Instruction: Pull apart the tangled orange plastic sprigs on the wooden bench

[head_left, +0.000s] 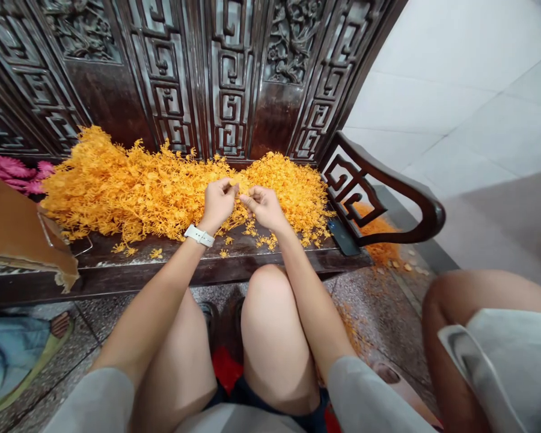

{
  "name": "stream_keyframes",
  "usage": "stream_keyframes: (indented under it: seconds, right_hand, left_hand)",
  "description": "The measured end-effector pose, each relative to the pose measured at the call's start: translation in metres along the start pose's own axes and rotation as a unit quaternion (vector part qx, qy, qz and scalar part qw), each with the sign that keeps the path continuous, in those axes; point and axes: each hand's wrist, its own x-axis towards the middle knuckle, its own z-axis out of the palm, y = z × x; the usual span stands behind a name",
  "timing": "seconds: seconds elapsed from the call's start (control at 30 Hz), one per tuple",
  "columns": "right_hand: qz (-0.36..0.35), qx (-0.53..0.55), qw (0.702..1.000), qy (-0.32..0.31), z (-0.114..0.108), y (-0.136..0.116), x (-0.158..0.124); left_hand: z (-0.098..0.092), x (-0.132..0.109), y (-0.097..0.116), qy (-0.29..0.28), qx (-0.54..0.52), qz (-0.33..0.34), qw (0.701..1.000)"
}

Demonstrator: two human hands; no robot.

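A big heap of small orange plastic flower pieces (130, 186) covers the seat of a dark carved wooden bench (261, 255). My left hand (219, 201), with a white watch on its wrist, and my right hand (264, 205) meet just above the heap's front edge. Both hands are closed in a pinch on small orange pieces (241, 191) held between them. A few loose pieces (252, 231) lie on the bare seat under my wrists. My knees are just in front of the bench.
A brown cardboard box (22, 237) sits at the bench's left end, pink flower pieces (13, 171) behind it. A dark phone (342, 237) lies by the curved armrest (388, 186). Another person's knee (469, 313) is at right; a foot in a sandal (22, 352) at left.
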Motion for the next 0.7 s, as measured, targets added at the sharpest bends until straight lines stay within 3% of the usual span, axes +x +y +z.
stream_keyframes:
  seconds: [0.07, 0.13, 0.2, 0.23, 0.27, 0.3, 0.33, 0.37, 0.4, 0.43, 0.5, 0.53, 0.57, 0.6, 0.63, 0.7]
  right_hand:
    - [-0.067, -0.103, 0.992, -0.01, 0.002, -0.016, -0.005]
    - [-0.127, -0.166, 0.976, -0.054, 0.006, -0.045, -0.018]
    - [-0.166, -0.122, 0.963, -0.171, 0.01, -0.082, -0.038]
    - [-0.18, -0.062, 0.946, -0.264, 0.011, -0.1, -0.05]
    - [-0.184, 0.006, 0.901, -0.392, 0.011, -0.115, -0.061]
    - [-0.179, 0.074, 0.833, -0.518, 0.01, -0.126, -0.07]
    - [-0.167, 0.141, 0.76, -0.611, 0.008, -0.131, -0.076]
    - [-0.153, 0.205, 0.712, -0.654, 0.004, -0.131, -0.078]
    - [-0.143, 0.269, 0.708, -0.637, 0.0, -0.127, -0.075]
    - [-0.133, 0.333, 0.744, -0.563, -0.004, -0.118, -0.069]
    - [-0.111, 0.44, 0.856, -0.248, -0.009, -0.093, -0.048]
    - [-0.08, 0.471, 0.874, -0.089, -0.009, -0.081, -0.037]
    - [-0.036, 0.5, 0.865, 0.028, -0.009, -0.069, -0.026]
    - [0.012, 0.532, 0.841, 0.099, -0.008, -0.06, -0.018]
    - [0.061, 0.562, 0.814, 0.133, -0.006, -0.053, -0.012]
    - [0.13, 0.608, 0.772, 0.131, -0.002, -0.046, -0.007]
  left_hand:
    - [0.0, 0.005, -0.004, 0.019, 0.027, -0.005, 0.999]
    - [-0.003, 0.013, -0.009, 0.075, 0.034, -0.05, 0.995]
    - [-0.011, 0.023, -0.016, 0.154, 0.008, -0.128, 0.98]
    - [-0.016, 0.027, -0.018, 0.182, -0.016, -0.168, 0.969]
    - [-0.022, 0.03, -0.021, 0.19, -0.046, -0.201, 0.96]
    - [-0.028, 0.032, -0.022, 0.176, -0.075, -0.217, 0.957]
    - [-0.034, 0.032, -0.023, 0.162, -0.099, -0.223, 0.956]
    - [-0.039, 0.031, -0.023, 0.149, -0.117, -0.223, 0.956]
    - [-0.043, 0.03, -0.023, 0.142, -0.13, -0.223, 0.956]
    - [-0.045, 0.028, -0.022, 0.142, -0.14, -0.224, 0.954]
    - [-0.048, 0.025, -0.018, 0.145, -0.158, -0.234, 0.948]
    - [-0.047, 0.024, -0.017, 0.144, -0.169, -0.238, 0.945]
    - [-0.046, 0.024, -0.016, 0.142, -0.178, -0.242, 0.943]
    - [-0.044, 0.023, -0.015, 0.137, -0.184, -0.244, 0.942]
    - [-0.041, 0.023, -0.014, 0.132, -0.185, -0.248, 0.942]
    - [-0.036, 0.022, -0.014, 0.112, -0.171, -0.251, 0.946]
